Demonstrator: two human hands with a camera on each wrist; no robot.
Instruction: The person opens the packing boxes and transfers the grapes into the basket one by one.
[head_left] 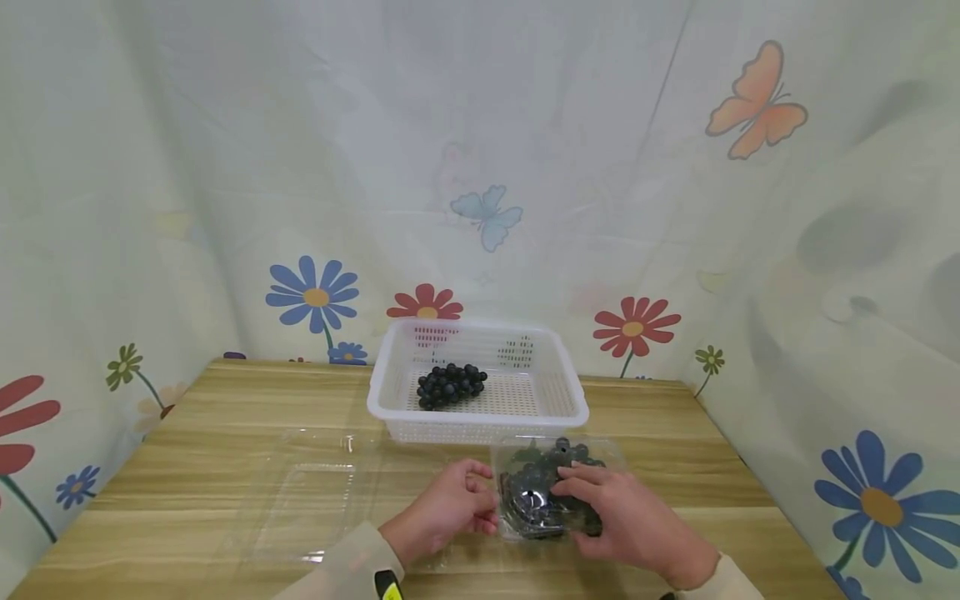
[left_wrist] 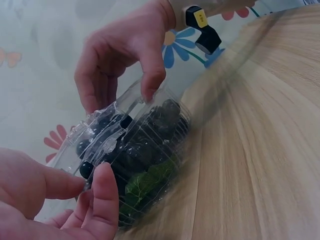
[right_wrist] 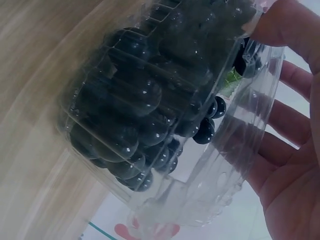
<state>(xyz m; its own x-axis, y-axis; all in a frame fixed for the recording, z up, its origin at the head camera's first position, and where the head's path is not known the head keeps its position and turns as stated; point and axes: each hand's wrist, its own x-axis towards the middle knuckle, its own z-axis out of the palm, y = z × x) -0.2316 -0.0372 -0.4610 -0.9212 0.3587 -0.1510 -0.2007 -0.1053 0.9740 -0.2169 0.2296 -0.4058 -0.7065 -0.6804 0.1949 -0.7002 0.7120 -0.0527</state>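
A transparent plastic clamshell box (head_left: 512, 527) sits at the table's front, right of centre, packed with dark grapes (right_wrist: 112, 137). A green leaf (left_wrist: 150, 179) shows through its wall in the left wrist view. My left hand (head_left: 453, 506) is at the box's left side, thumb and fingers pinching its edge. From the right, my right hand (head_left: 626, 517) holds the box, with the thumb at the front rim and the fingers over the lid. In the right wrist view the lid (right_wrist: 240, 145) stands slightly apart from the base, with grapes visible in the gap.
Behind the box stands a white perforated basket (head_left: 480, 427), a bunch of dark grapes (head_left: 450, 387) inside it. Another transparent plastic box (head_left: 281, 500) lies opened out on the wooden table (head_left: 675, 450) at the left. A flower-patterned curtain (head_left: 562, 125) encloses the table's back and sides.
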